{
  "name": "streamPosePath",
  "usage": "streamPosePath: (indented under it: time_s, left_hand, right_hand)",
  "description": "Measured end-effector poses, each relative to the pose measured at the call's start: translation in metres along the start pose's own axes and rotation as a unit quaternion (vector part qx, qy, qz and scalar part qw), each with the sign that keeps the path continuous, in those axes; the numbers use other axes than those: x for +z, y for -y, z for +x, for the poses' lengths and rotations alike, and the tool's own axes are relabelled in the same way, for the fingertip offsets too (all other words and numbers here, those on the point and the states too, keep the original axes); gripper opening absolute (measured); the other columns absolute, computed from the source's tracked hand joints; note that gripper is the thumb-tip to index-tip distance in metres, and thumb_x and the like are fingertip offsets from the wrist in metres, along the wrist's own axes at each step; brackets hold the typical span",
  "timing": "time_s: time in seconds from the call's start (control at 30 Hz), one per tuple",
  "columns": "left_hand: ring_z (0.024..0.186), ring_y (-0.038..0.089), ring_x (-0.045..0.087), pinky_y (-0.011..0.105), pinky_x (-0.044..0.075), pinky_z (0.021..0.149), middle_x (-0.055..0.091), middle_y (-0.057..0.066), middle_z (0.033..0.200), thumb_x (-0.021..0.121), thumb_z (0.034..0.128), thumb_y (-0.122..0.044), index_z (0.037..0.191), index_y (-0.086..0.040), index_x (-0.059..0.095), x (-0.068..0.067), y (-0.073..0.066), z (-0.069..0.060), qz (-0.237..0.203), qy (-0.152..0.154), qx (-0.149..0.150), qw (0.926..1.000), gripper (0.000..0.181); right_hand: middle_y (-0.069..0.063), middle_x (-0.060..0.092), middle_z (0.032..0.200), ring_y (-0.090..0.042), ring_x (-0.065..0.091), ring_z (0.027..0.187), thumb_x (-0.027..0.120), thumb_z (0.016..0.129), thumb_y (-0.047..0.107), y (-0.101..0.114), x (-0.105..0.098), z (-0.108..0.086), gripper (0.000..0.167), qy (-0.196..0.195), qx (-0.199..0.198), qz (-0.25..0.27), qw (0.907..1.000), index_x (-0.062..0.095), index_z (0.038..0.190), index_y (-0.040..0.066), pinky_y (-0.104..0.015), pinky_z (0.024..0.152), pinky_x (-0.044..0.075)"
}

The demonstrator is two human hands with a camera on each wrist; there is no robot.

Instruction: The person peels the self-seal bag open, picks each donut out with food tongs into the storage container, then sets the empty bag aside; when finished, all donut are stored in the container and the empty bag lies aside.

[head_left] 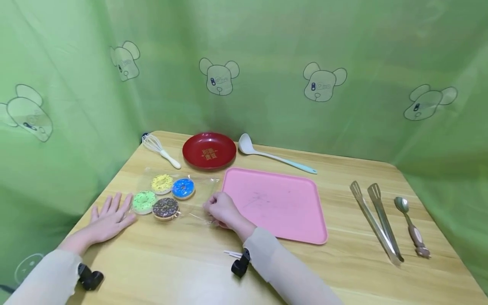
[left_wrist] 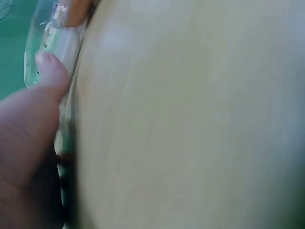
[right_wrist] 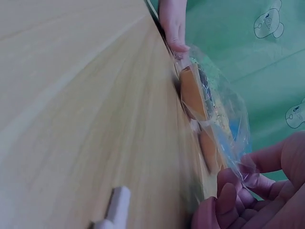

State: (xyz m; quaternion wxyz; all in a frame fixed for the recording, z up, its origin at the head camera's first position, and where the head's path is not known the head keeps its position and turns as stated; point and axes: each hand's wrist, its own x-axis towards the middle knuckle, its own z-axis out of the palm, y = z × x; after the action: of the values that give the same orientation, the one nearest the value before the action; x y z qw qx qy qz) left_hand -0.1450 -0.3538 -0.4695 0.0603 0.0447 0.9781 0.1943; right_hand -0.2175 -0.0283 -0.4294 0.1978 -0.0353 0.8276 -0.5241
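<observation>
My right hand (head_left: pixel 223 208) pinches clear bag (head_left: pixel 196 210) by its right-hand end. My left hand (head_left: pixel 109 219) lies flat, fingers spread, just beside green donut (head_left: pixel 144 202). Bag, four donuts (head_left: pixel 165 208) inside, sits on table (head_left: pixel 183 262) between hands; pink tray (head_left: pixel 284 207) nearby, right. I'd judge plastic slippery: best tug low, slowly, so donuts don't slide.

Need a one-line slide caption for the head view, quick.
Right hand pinches the edge of a clear bag of four doughnuts; the left hand rests spread on the table.
</observation>
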Motion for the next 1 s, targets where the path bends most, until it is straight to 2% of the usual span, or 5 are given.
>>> streamPosePath:
  time_s: [0.13, 0.3, 0.5, 0.8, 1.0]
  left_hand:
    - [0.128, 0.058, -0.009, 0.073, -0.016, 0.090, -0.008, 0.038, 0.144, 0.039, 0.0937, -0.055, 0.148, -0.013, -0.006, -0.005, -0.005, 0.006, -0.021, 0.002, 0.000, 0.9998, 0.082]
    - [0.128, 0.059, -0.007, 0.074, -0.015, 0.090, -0.006, 0.039, 0.143, 0.041, 0.0924, -0.057, 0.149, -0.014, -0.005, -0.007, -0.008, 0.011, -0.016, 0.001, 0.005, 0.9999, 0.084]
    - [0.128, 0.057, -0.012, 0.072, -0.018, 0.090, -0.008, 0.038, 0.144, 0.034, 0.0951, -0.055, 0.149, -0.015, -0.004, -0.006, -0.008, 0.012, -0.003, 0.007, 0.010, 0.9999, 0.077]
    - [0.129, 0.054, -0.016, 0.070, -0.020, 0.090, -0.011, 0.035, 0.145, 0.023, 0.0997, -0.048, 0.149, -0.015, -0.005, -0.004, -0.007, 0.010, 0.000, 0.015, 0.014, 0.9998, 0.065]
    - [0.129, 0.053, -0.016, 0.070, -0.021, 0.090, -0.009, 0.034, 0.146, 0.021, 0.0999, -0.047, 0.149, -0.015, -0.005, -0.004, -0.008, 0.010, 0.007, 0.014, 0.012, 0.9998, 0.064]
  right_hand:
    - [-0.007, 0.054, 0.065, -0.013, 0.041, 0.042, 0.062, 0.088, 0.010, -0.001, 0.000, 0.001, 0.010, 0.011, -0.009, 0.000, 0.9999, 0.055, 0.082, 0.006, -0.022, 0.032, 0.032]
    - [-0.008, 0.055, 0.066, -0.013, 0.041, 0.042, 0.062, 0.087, 0.011, -0.003, 0.002, 0.001, 0.010, 0.012, -0.012, -0.003, 0.9999, 0.056, 0.082, 0.005, -0.022, 0.033, 0.032]
    - [-0.007, 0.054, 0.068, -0.011, 0.041, 0.043, 0.062, 0.086, 0.008, -0.003, -0.001, -0.001, 0.009, 0.004, -0.019, 0.001, 0.9998, 0.055, 0.080, 0.005, -0.021, 0.033, 0.032]
    - [0.000, 0.044, 0.053, -0.008, 0.034, 0.037, 0.060, 0.084, 0.005, -0.005, -0.008, -0.006, 0.008, 0.006, -0.011, 0.035, 0.9993, 0.054, 0.079, 0.004, -0.019, 0.032, 0.028]
    - [-0.004, 0.050, 0.052, -0.010, 0.040, 0.037, 0.057, 0.083, 0.002, -0.010, -0.016, -0.007, 0.005, 0.002, -0.011, 0.062, 0.9980, 0.055, 0.078, 0.003, -0.018, 0.033, 0.033]
